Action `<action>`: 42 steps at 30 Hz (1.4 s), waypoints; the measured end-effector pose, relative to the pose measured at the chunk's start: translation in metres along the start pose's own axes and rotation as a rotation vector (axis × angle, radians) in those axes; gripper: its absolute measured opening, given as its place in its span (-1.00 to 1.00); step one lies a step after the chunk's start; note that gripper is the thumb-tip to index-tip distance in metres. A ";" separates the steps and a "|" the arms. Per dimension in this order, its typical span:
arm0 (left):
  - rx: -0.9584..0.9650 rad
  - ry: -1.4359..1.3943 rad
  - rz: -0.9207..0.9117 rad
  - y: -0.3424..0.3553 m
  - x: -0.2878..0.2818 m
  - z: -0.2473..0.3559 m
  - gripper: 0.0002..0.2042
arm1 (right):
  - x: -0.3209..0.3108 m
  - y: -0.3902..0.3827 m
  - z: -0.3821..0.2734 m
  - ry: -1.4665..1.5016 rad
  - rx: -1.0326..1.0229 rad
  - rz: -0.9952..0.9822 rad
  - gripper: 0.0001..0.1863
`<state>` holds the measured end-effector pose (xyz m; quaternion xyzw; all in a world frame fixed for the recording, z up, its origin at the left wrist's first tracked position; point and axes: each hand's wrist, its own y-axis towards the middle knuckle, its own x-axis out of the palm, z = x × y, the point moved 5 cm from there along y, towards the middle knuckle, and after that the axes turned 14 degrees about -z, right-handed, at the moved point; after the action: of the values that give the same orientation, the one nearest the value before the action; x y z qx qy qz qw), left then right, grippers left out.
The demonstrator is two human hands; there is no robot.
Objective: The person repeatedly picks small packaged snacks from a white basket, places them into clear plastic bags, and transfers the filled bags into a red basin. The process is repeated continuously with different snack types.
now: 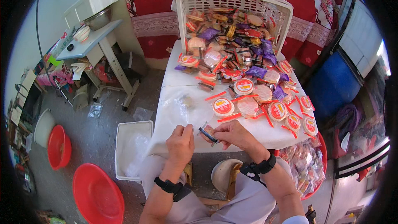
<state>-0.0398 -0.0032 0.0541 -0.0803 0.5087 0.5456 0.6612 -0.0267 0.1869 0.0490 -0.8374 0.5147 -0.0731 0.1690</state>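
Note:
Near the table's front edge, my right hand (240, 135) pinches a small wrapped snack (207, 135) with a dark strip across it. Just left of it, my left hand (180, 143) is closed, its fingertips on what looks like clear plastic film (184, 114), too faint to make out exactly. Round packaged biscuits with red-and-white labels (224, 108) spread over the white-covered table (168, 95), along with purple packets (257, 71). More mixed packets spill from a white plastic basket (286, 12) lying on its side at the back.
A white bin (118, 149) with clear plastic stands left of my legs, near red basins (95, 197). A red tub (321, 159) of packets is at right, below a blue drum (327, 87). A side table (105, 31) stands back left; patterned red cloth (149, 37) hangs behind.

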 end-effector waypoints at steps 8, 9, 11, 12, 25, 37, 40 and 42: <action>0.039 0.001 0.002 0.000 0.003 0.001 -0.73 | 0.020 0.045 0.000 0.077 -0.133 0.063 -0.75; 0.038 0.002 0.007 -0.001 0.003 0.000 -0.73 | 0.022 0.050 -0.001 -0.020 -0.142 0.047 -0.74; 0.026 -0.013 0.021 0.000 0.003 -0.003 -0.72 | 0.028 0.058 -0.001 0.039 -0.201 0.033 -0.70; 0.020 -0.021 0.028 0.000 0.002 -0.005 -0.72 | 0.032 0.060 0.001 0.127 -0.223 0.009 -0.66; -0.002 -0.293 0.014 0.002 0.002 -0.012 -0.74 | 0.036 0.048 0.008 0.164 -0.171 0.252 -0.79; -0.004 -0.193 0.003 0.001 -0.003 -0.003 -0.71 | 0.013 0.018 -0.008 0.022 -0.139 0.295 -0.91; 0.043 -0.192 -0.030 0.002 0.000 0.003 -0.70 | 0.020 0.031 -0.005 0.069 -0.195 0.272 -0.91; 0.073 -0.216 -0.035 0.003 0.002 0.005 -0.67 | 0.023 0.044 0.000 0.172 -0.195 0.278 -0.90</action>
<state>-0.0391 0.0027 0.0558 -0.0059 0.4526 0.5205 0.7240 -0.0533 0.1487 0.0318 -0.7613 0.6425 -0.0702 0.0510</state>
